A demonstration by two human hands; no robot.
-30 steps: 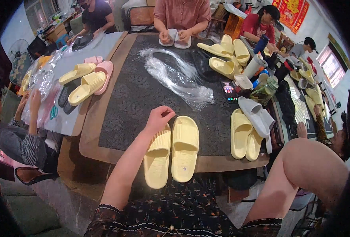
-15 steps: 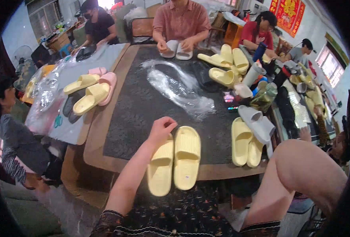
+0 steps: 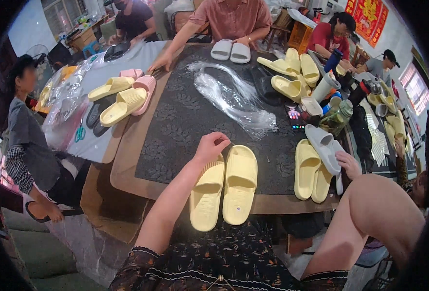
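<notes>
My left hand [image 3: 213,147] hangs just above the far end of a pair of pale yellow slide slippers, its thumb and fingers pinched together; whatever they hold is too small to make out. Below it, the left slipper [image 3: 207,203] is partly covered by the hand and wrist; the right slipper [image 3: 240,184] lies beside it with a small white sticker on its insole. Both toes point away from me, heels overhanging the table's near edge. My right arm bends at the elbow on the right, and the forearm drops out of sight with the hand.
A clear plastic heap [image 3: 231,104] lies mid-table. Yellow slippers [image 3: 307,165] and a grey slipper [image 3: 323,145] sit at right, another person's hand [image 3: 348,164] at the grey one. White slippers [image 3: 240,52] stand opposite, near a seated person. Bottles and a phone [image 3: 296,116] crowd the right.
The view has shifted slightly; my left hand stays pinched over the yellow slippers. The person opposite has released the white slippers and stretched an arm leftward. A neighbour's hand has reached the grey slipper.
</notes>
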